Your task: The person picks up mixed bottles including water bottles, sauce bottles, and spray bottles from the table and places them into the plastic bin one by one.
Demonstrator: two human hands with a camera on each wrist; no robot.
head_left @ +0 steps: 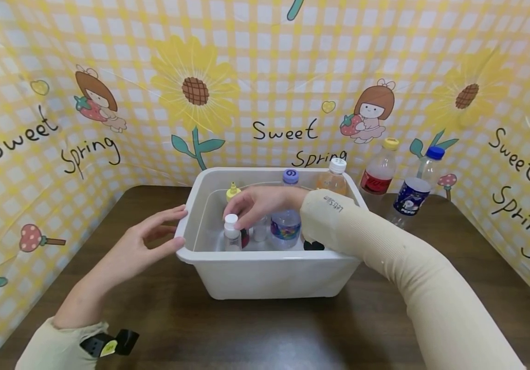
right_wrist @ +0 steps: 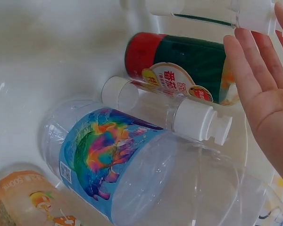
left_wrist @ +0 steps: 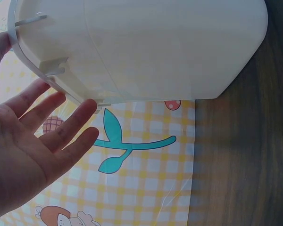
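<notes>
A white plastic tub (head_left: 276, 277) stands on the table with several bottles inside. My left hand (head_left: 140, 246) rests its fingertips and thumb on the tub's left rim, fingers extended. Over the tub's left part, my right hand (head_left: 267, 203) pinches the white cap of a small clear bottle (head_left: 233, 242). In the right wrist view, that bottle's cap (right_wrist: 254, 18) lies between thumb and fingers. Beside it are a red-and-green labelled container (right_wrist: 179, 66), another small clear pump-top bottle (right_wrist: 151, 106) and a large clear bottle (right_wrist: 104, 155) with a colourful label.
A yellow nozzle top (head_left: 233, 191) shows behind the right hand. An orange drink bottle (head_left: 334, 181) stands at the tub's back right. Outside, to the right, are a yellow-capped bottle (head_left: 378, 172) and a blue-capped Pepsi bottle (head_left: 413, 192). A patterned cloth (head_left: 265, 77) hangs around the table.
</notes>
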